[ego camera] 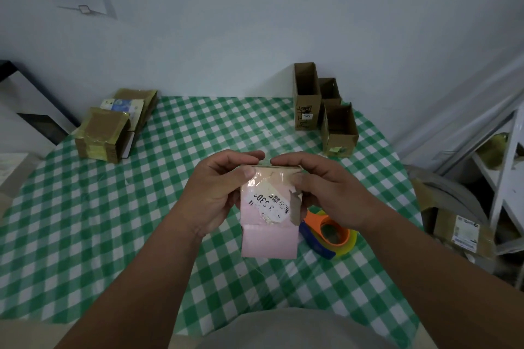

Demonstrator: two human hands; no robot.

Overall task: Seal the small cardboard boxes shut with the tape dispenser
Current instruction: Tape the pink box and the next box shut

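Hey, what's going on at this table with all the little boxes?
A person is holding a small cardboard box up over the checked tablecloth, the left hand and right hand both gripping its top end, thumbs on the near face. The tape dispenser lies untouched on the table just under the right hand. Taped-up boxes are stacked at the far left, and open boxes stand at the far right.

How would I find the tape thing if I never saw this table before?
Look at the green-and-white checked table, then at the pink box both hands hold up over its middle. Just right of that box, lying on the cloth under the right hand, is the tape dispenser: the only orange-and-blue thing there, with a yellowish tape roll.
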